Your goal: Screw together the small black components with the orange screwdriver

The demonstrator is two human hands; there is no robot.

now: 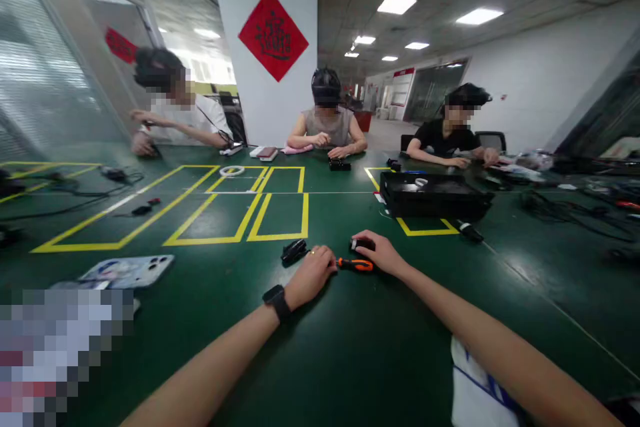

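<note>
My left hand (313, 273), with a black watch on the wrist and a ring on one finger, is curled into a fist on the green table (320, 347). Its fingers meet the end of an orange-handled screwdriver (356, 265) lying flat between both hands. My right hand (381, 252) is closed over a small black part (361, 244) just above the screwdriver. Another small black part (293, 251) lies on the table just left of my left hand, untouched.
A black tray-like case (433, 195) stands to the right beyond my hands. Yellow tape rectangles (280, 217) mark the table. A phone (131, 270) lies at left. Three other people sit along the far edge. Cables lie at the left and right.
</note>
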